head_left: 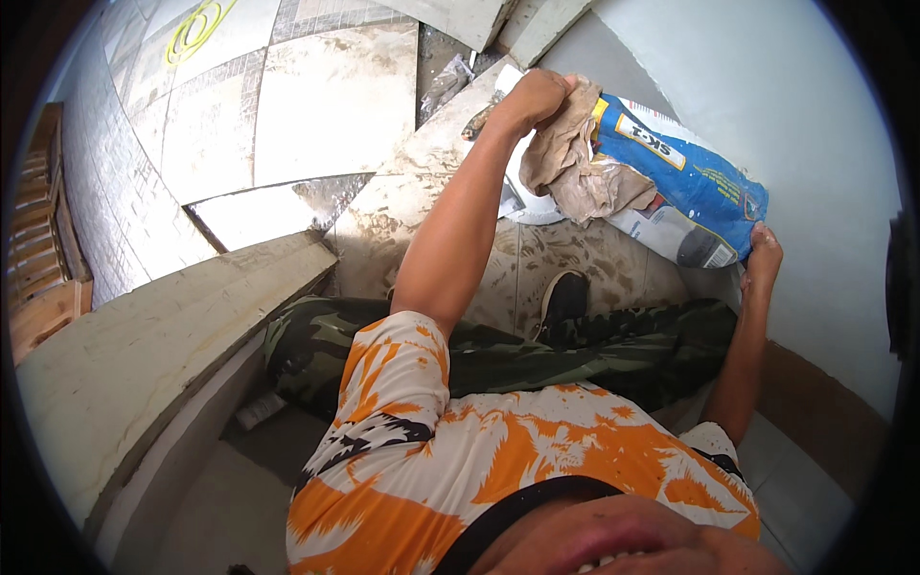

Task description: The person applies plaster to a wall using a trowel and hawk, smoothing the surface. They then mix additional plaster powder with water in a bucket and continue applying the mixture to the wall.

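A blue and white paper sack (685, 168) is stretched between my two hands, tilted, with its crumpled brown paper mouth (580, 163) toward the left. My left hand (541, 99) is closed on the brown paper at the top of that mouth. The lower right corner of the sack is pinched by my right hand (764, 254). Beneath the mouth shows part of a white round-edged container (535, 213), mostly hidden by the sack. What is inside either one cannot be seen.
Dirty, smeared floor tiles (498, 278) lie around my shoe (567, 295). A pale wall (795, 115) stands close on the right, and a stone-topped ledge (172, 307) runs along the left. Far left are a yellow coil (196, 34) and a slatted wooden piece (43, 249).
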### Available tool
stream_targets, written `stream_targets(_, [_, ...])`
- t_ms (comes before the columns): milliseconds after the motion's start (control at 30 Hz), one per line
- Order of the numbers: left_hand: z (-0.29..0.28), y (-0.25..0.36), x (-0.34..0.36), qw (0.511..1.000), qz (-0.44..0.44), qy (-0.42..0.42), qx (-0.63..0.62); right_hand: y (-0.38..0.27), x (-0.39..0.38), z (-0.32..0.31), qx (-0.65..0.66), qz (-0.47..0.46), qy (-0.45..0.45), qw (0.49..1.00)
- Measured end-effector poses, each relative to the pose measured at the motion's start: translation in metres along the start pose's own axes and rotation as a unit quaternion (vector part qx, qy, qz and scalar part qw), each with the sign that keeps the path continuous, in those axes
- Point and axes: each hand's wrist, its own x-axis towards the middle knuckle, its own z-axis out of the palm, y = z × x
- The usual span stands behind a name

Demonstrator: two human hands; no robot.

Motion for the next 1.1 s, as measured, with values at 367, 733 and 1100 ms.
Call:
stream_targets(367, [-0.005,-0.084,0.042,0.982,0.014,0.172,-0.080,-0.063,-0.053,0.069,-0.168,-0.200,0.047,0.964])
stream_targets(733, [0.014,-0.114,0.055,0.949,0.049,0.198,-0.242,-0.119,-0.107,0.099,-0.144,-0.253,0.071,0.954])
stream_targets(1100, [0.000,-0.119,0.039,0.935,0.092,0.341,-0.018,-0.153,-0.136,0.133,-0.101,-0.314,0.065,0.942])
